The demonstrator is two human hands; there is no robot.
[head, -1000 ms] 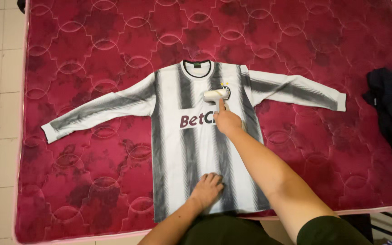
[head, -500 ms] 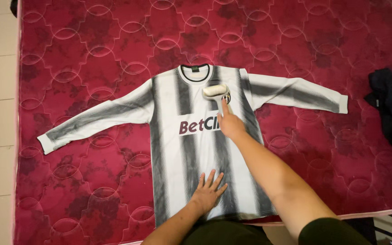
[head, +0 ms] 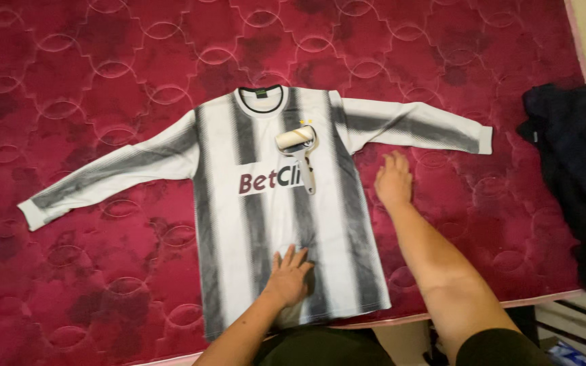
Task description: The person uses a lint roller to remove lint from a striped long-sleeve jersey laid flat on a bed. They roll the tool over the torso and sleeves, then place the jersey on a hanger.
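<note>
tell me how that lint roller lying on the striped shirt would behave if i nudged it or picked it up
The lint roller looks like a small plastic tool, so probably light and stiff. Its round head might roll a little, though the handle lying flat on the striped shirt would likely stop it. If its sheet is tacky, it may tug the soft fabric.

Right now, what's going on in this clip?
A person has a black-and-white striped jersey spread flat on a red mattress. The left hand presses flat on the jersey near its hem. The right hand lies open on the mattress just beside the jersey, holding nothing. A white lint roller lies on the jersey's chest, apart from both hands. Dark clothes are piled at the mattress's right edge.
</note>
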